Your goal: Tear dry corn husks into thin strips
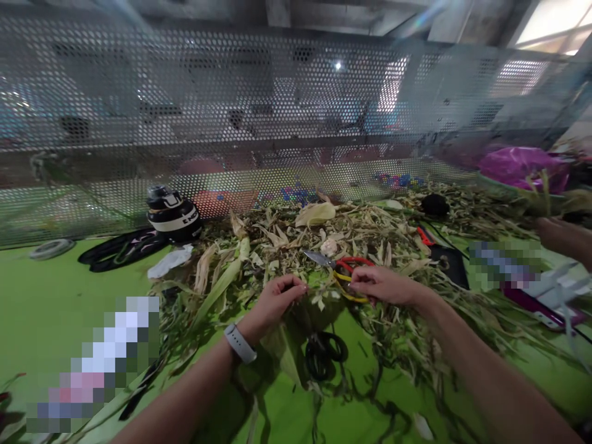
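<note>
A mesh screen [296, 92] stands behind the green table [55, 283], with dry husks [277, 237] heaped before me. My right hand [382, 285] curls its fingers over the yellow handle of the shears [337, 265]; I can't tell whether they grip it. My left hand [277, 299] has its fingertips pressed together; what they pinch, if anything, I can't tell. The shears lie on the husks, blades leftward. Black scissors [317, 339] lie between my forearms.

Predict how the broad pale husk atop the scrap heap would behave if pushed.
The husk looks thin and papery, so it is probably light. Its dry, faded colour suggests it could crack. Resting on loose scraps, it may drag some along.
</note>
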{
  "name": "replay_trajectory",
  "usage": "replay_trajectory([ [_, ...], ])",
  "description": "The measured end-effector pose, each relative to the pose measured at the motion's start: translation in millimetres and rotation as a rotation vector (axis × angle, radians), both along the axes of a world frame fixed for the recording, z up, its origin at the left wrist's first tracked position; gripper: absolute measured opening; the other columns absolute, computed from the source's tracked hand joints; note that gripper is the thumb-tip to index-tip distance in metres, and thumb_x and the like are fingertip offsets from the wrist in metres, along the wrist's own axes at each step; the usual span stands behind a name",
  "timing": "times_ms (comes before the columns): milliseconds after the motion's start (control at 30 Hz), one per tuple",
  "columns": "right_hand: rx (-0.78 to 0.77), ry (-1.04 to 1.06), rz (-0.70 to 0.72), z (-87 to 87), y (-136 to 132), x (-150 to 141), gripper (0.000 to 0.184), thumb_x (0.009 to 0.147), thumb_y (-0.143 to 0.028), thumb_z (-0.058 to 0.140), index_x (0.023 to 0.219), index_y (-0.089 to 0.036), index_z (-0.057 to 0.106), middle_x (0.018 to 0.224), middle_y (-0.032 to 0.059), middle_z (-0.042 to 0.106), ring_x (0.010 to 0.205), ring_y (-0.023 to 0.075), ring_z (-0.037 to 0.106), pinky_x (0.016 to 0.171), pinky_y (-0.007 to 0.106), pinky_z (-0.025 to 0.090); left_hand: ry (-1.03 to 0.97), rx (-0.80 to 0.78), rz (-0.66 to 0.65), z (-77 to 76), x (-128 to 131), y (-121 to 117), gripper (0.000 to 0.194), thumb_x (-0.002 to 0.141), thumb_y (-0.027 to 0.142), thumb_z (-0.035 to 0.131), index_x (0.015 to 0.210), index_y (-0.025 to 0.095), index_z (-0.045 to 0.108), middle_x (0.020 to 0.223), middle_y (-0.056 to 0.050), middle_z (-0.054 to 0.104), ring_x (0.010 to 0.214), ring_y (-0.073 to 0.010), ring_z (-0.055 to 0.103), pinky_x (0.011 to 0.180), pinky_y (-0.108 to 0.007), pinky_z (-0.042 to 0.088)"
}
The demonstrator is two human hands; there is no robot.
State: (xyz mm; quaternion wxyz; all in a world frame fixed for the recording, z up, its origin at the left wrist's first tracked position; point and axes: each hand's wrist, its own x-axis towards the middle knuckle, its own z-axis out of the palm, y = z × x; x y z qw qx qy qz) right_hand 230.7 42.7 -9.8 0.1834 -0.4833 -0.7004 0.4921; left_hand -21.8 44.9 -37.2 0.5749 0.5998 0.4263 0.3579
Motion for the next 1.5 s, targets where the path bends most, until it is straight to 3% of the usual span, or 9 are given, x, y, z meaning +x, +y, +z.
replay_trajectory([
  [200,-0.056,0.208,-0.233,-1.5,6.5,1.4,0.025,0.075,-0.038,0.06,0.072,-0.014,0.055,0.066,-0.0002,0.06,0.056,0.0088,0.052,0.049,0.019,0.038,-0.103,-0.203,0.155,-2.5,2.9,-0.9,0.02,0.065,0.033,0.066,0.062,0.014,0.059,0.056,0.004,0.053,0.047,-0.0053,0.041,0.046,-0.018,0.029],
  [300,-0.144,0.554,-0.336,-7.3,3.7,-10.9,0.017,0.074,-0.029,0.062,0.081,-0.014,0.06,0.085,0.0042,0.066,0.076,0.0126,0.06,0.065,0.022,0.045,-0.345,-0.235,0.196,0.3,4.5,-4.8,0.017,0.067,0.03,0.065,0.065,0.015,0.057,0.069,0.002,0.059,0.055,-0.0051,0.047,0.046,-0.016,0.03],
  [467,-0.405,1.058,-0.362,-20.0,-4.6,-32.5,0.011,0.078,-0.021,0.054,0.083,-0.015,0.061,0.092,0.0057,0.068,0.09,0.0161,0.062,0.081,0.028,0.046,-0.748,-0.399,0.105,7.9,8.5,-13.8,0.017,0.068,0.023,0.066,0.072,0.016,0.052,0.077,0.001,0.058,0.049,-0.001,0.042,0.038,-0.011,0.023],
  [633,-0.511,1.213,-0.384,-14.1,-11.5,-37.9,0.012,0.08,-0.019,0.053,0.068,-0.016,0.054,0.066,-0.0014,0.059,0.072,0.0119,0.061,0.067,0.023,0.048,-0.65,-0.485,-0.048,7.8,15.4,-19.4,0.018,0.074,0.024,0.06,0.065,0.013,0.049,0.059,0.004,0.052,0.038,0.0003,0.032,0.038,-0.013,0.025],
  [800,-0.358,1.186,-0.237,-10.8,-14.0,-41.1,0.021,0.081,-0.019,0.055,0.062,-0.016,0.045,0.055,-0.0049,0.041,0.049,0.0065,0.042,0.051,0.018,0.04,-0.428,-0.392,-0.206,8.3,14.1,-21.0,0.018,0.076,0.026,0.057,0.065,0.013,0.05,0.059,0.002,0.054,0.037,-0.0015,0.037,0.037,-0.015,0.024],
  [1000,-0.244,1.022,-0.193,-12.1,-17.3,-43.7,0.023,0.083,-0.025,0.054,0.065,-0.017,0.042,0.056,-0.007,0.036,0.044,0.0055,0.032,0.056,0.025,0.042,-0.197,-0.406,-0.305,15.0,7.7,-20.5,0.019,0.074,0.031,0.061,0.068,0.015,0.051,0.058,0.003,0.054,0.04,-0.0034,0.041,0.038,-0.016,0.027],
  [1200,-0.222,0.966,-0.205,-9.0,-19.0,-44.8,0.024,0.083,-0.026,0.054,0.066,-0.017,0.04,0.054,-0.0079,0.035,0.042,0.0043,0.028,0.048,0.02,0.035,-0.13,-0.37,-0.368,13.7,8.2,-21.3,0.023,0.073,0.034,0.061,0.068,0.015,0.05,0.057,0.003,0.053,0.04,-0.0031,0.038,0.039,-0.015,0.027],
  [1400,-0.245,1.002,-0.162,-4.6,-23.3,-45.1,0.023,0.083,-0.026,0.054,0.067,-0.017,0.039,0.054,-0.0079,0.036,0.041,0.0036,0.025,0.045,0.019,0.029,-0.186,-0.384,-0.272,15.9,13.1,-25.0,0.018,0.074,0.032,0.056,0.065,0.017,0.048,0.052,0.005,0.05,0.039,-0.0051,0.038,0.038,-0.017,0.027],
  [1500,-0.307,1.051,-0.082,-0.8,-29.9,-47.2,0.017,0.084,-0.021,0.051,0.07,-0.017,0.042,0.053,-0.0075,0.037,0.041,0.0044,0.028,0.045,0.019,0.028,-0.168,-0.245,-0.116,25.2,10.1,-22.5,0.019,0.075,0.034,0.053,0.066,0.018,0.051,0.057,0.004,0.051,0.045,-0.0077,0.044,0.045,-0.019,0.036],
])
